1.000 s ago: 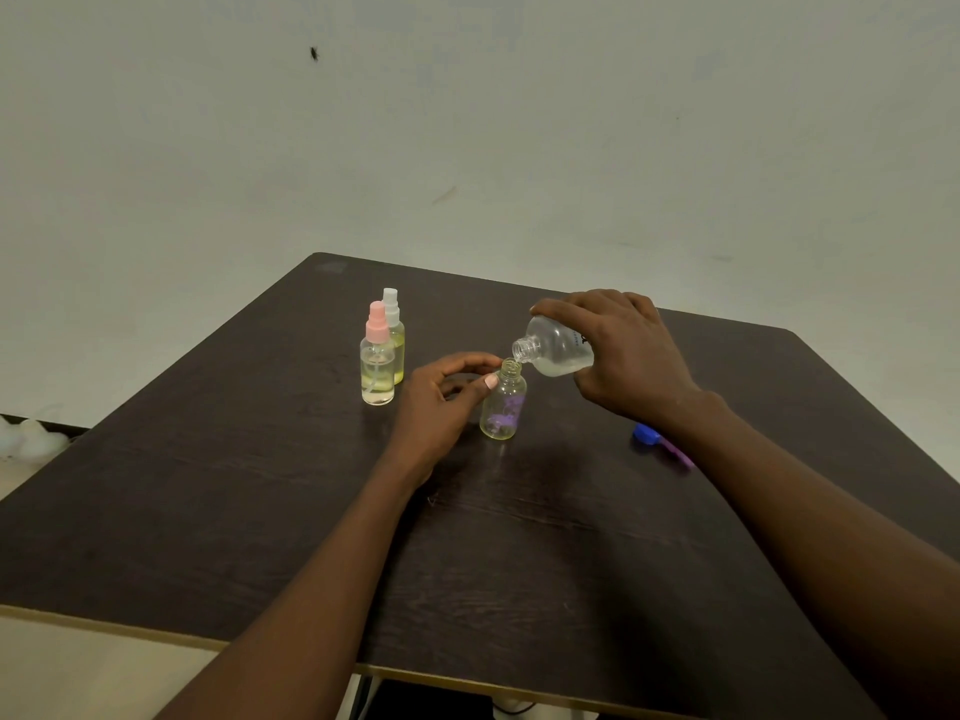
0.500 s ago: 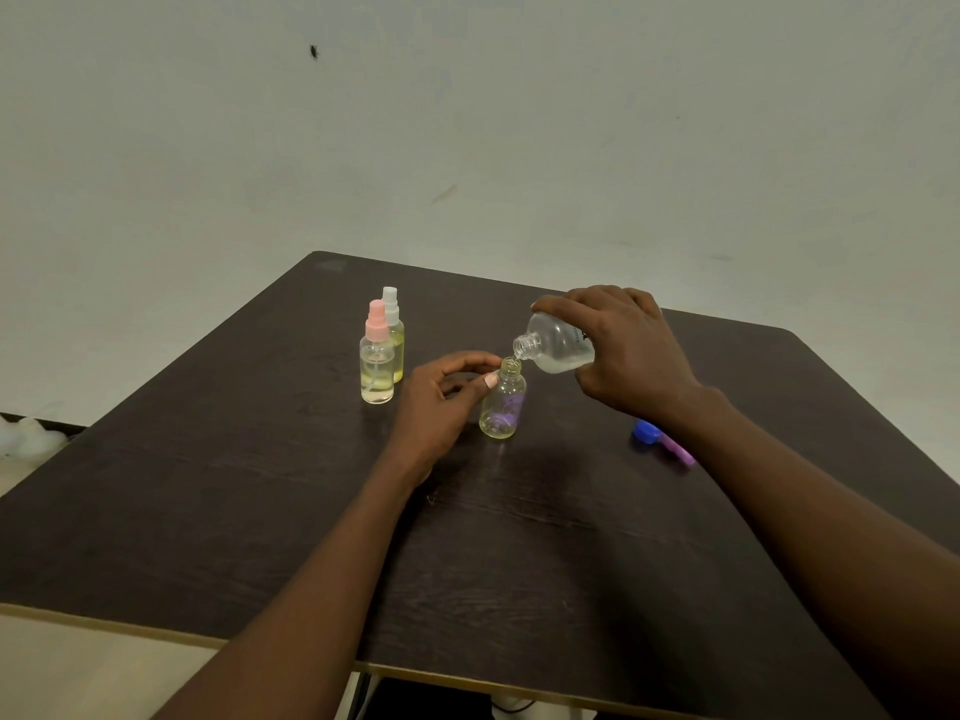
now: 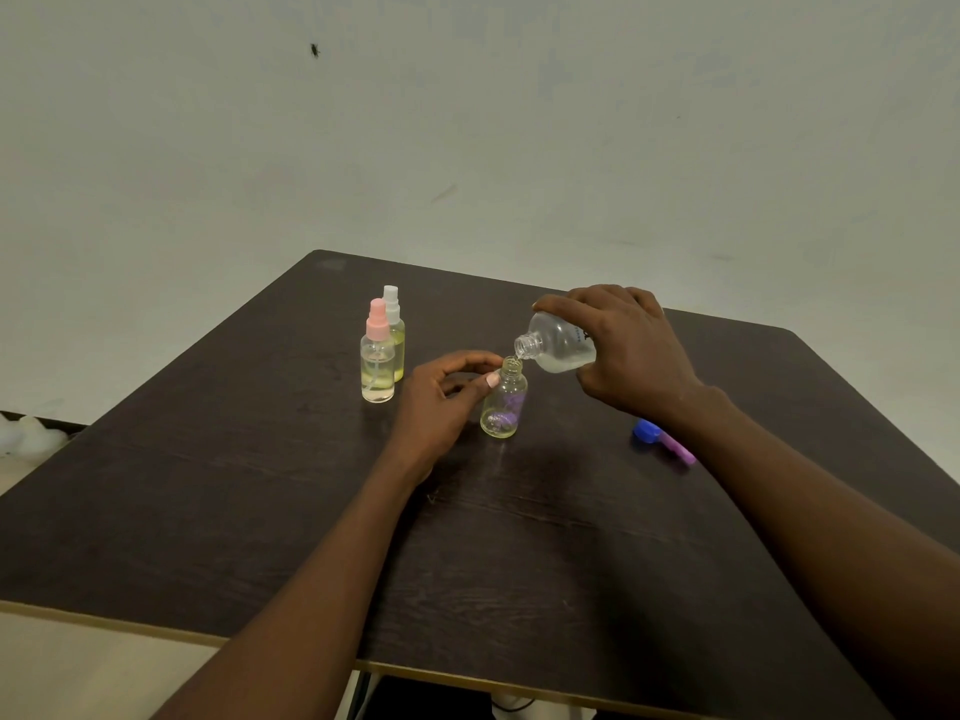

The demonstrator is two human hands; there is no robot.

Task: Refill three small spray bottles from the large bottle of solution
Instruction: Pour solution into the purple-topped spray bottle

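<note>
Label print on the large bottle (image 3: 558,345) is unreadable; right hand (image 3: 631,356) grips it tilted at centre frame, left hand (image 3: 441,394) pinching the uncapped spray bottle (image 3: 503,402) below.

The only print in view is a small dark marking on the large bottle (image 3: 563,341) beside the gripping fingers, too tiny and blurred to read.
</note>
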